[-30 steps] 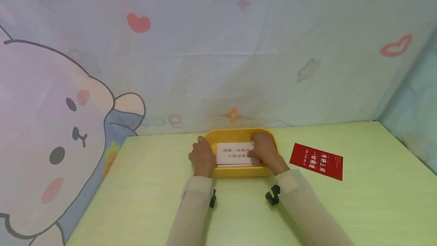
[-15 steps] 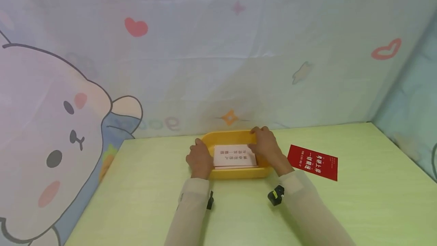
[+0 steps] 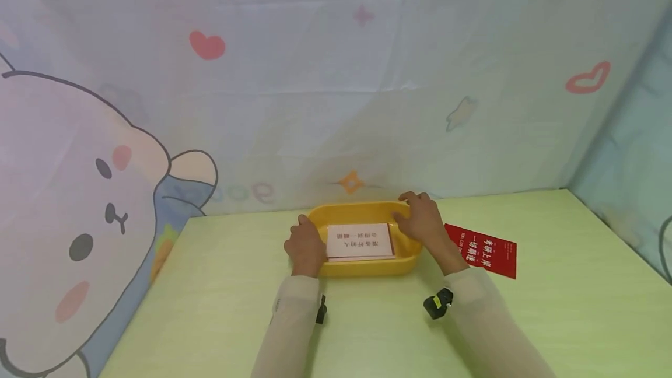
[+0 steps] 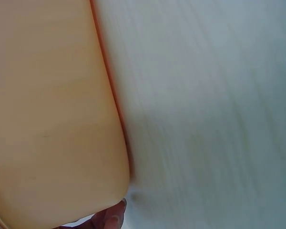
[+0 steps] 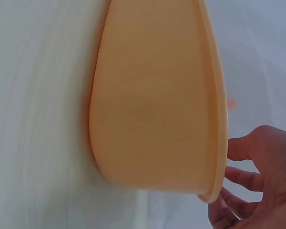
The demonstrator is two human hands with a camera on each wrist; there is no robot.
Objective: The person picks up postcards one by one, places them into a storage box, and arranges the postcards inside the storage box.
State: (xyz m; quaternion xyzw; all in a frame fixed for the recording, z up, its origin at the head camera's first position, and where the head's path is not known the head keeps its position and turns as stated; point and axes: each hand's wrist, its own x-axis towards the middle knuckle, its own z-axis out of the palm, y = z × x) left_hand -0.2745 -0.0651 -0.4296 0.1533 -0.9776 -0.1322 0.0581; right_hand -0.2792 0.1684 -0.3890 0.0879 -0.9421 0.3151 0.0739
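Note:
A yellow plastic bin (image 3: 362,269) sits at the back of the table in the head view. White printed cards (image 3: 359,241) with red showing at their edges lie stacked inside it. My left hand (image 3: 306,248) grips the bin's left end; in the left wrist view, fingertips (image 4: 115,217) show at the corner of its wall. At the right end is my right hand (image 3: 424,221), fingers spread, thumb over the inside and the others past the back rim. The right wrist view has the hand (image 5: 267,176) beside the rim, some fingertips hidden behind it.
A red card (image 3: 485,252) with white lettering lies flat right of the bin, partly covered by the right forearm. Behind the pale green table (image 3: 378,325) hangs a printed cloth (image 3: 315,74). A dark cable (image 3: 665,249) shows at the right edge.
My right hand has moved off the cards, rightward to the bin's right end, its fingers spreading. The left hand stays at the left end. The head view has shifted slightly.

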